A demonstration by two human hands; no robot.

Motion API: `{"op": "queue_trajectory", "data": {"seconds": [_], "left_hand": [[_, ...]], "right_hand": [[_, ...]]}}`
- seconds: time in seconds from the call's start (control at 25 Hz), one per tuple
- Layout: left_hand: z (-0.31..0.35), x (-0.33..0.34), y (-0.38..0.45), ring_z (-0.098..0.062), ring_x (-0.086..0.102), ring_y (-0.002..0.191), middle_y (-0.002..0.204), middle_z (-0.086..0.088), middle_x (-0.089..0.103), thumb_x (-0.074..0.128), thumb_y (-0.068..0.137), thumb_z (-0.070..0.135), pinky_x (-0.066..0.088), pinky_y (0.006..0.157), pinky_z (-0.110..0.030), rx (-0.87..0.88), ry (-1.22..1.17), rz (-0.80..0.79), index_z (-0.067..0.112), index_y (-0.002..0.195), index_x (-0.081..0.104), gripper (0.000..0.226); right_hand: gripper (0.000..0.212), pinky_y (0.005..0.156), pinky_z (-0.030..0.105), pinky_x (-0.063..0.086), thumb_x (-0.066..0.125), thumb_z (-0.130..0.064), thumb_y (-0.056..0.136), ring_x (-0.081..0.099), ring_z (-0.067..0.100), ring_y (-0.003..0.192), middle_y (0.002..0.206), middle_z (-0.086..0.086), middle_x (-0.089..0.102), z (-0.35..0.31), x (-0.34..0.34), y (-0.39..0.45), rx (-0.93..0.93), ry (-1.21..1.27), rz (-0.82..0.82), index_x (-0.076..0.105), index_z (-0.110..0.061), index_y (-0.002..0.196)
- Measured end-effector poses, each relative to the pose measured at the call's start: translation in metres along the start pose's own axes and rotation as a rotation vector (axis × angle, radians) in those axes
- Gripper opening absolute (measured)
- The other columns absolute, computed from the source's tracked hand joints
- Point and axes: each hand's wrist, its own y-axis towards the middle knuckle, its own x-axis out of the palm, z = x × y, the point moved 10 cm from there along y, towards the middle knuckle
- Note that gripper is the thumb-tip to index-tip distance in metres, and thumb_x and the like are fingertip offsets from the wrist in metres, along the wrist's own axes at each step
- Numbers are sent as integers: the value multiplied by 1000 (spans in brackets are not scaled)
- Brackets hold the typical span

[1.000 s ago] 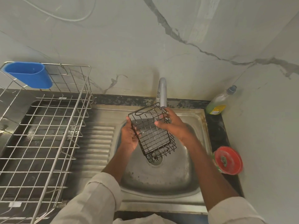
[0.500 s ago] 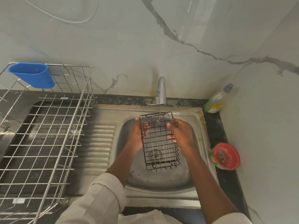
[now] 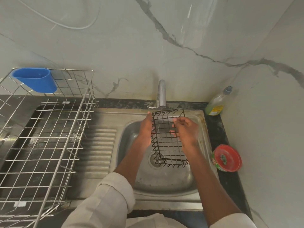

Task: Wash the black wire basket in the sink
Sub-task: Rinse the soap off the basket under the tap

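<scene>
Black wire basket (image 3: 167, 139) gripped on both sides over the sink (image 3: 164, 181), under the tap (image 3: 161, 93). Left hand (image 3: 145, 130) fingers hidden behind the wires; right hand (image 3: 185, 130) fingertips curled through the mesh. Water flow hard to make out.

Soft, even, fairly dim light falls from above, with pale streaks of glare on the marble wall (image 3: 164, 46). Shadows under the arms stay faint. Wide-angle distortion bends the dish rack (image 3: 41, 137) at the left edge; fine detail looks slightly soft throughout.

black wire basket (image 3: 167, 140): coated metal | sink (image 3: 164, 181): dull steel (stained) | wall (image 3: 115, 46): glossy marble
</scene>
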Motion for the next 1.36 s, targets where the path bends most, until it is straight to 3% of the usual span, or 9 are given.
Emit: {"op": "queue_trajectory", "data": {"seconds": [0.08,0.12,0.24,0.44,0.92,1.04,1.2,1.36], "left_hand": [[2,-14,3,-21,68,92,97,-3,77,50,108,52,54,90,-40,12,-45,41,19,103,72,40],[-2,-22,4,-20,66,86,92,-3,75,53,107,45,55,84,-39,-10,-58,58,18,100,71,34],[-10,-48,0,-22,64,87,96,-5,72,61,100,30,52,84,-41,-58,-86,128,17,97,71,16],[-17,-92,-8,-24,66,78,84,-4,71,61,95,26,54,76,-41,-53,-146,286,16,91,72,16],[-10,-71,-16,-19,65,76,88,-3,69,62,101,30,52,68,-39,52,-73,235,13,102,74,22],[-1,-63,-21,-20,65,77,90,-4,69,63,103,32,53,71,-42,122,-60,207,13,98,71,21],[5,-55,-25,-22,65,75,85,-4,68,69,101,32,52,65,-38,154,-60,178,9,105,69,23],[8,-43,-27,-20,69,77,87,-3,69,73,97,38,53,71,-42,173,-13,135,11,104,65,28]], "right_hand": [[21,73,46,66,76,-47,90,78,19,76,83,-4,79,3,11,-3,25,-16,-37,76,-26,94],[23,75,46,66,73,-48,92,78,18,76,83,-4,79,5,15,-5,30,-28,-56,76,-26,94],[17,78,41,65,70,-41,96,77,18,77,83,-3,78,5,29,-13,-12,-73,-122,76,-24,96],[20,66,12,53,68,-41,97,75,9,73,81,-4,77,-5,58,-37,-153,-217,-226,76,-23,96],[16,85,43,62,72,-36,92,76,17,75,75,-6,77,5,26,-28,-93,-193,-136,77,-25,82],[13,85,44,62,71,-32,92,76,18,78,76,-6,77,1,14,-25,-79,-160,-90,78,-24,84],[12,85,45,63,71,-27,90,76,20,80,76,-6,77,3,-1,-23,-58,-92,-51,78,-24,81],[15,80,47,62,67,-23,86,73,19,74,74,0,75,4,-16,-24,-32,-36,11,75,-20,74]]}}
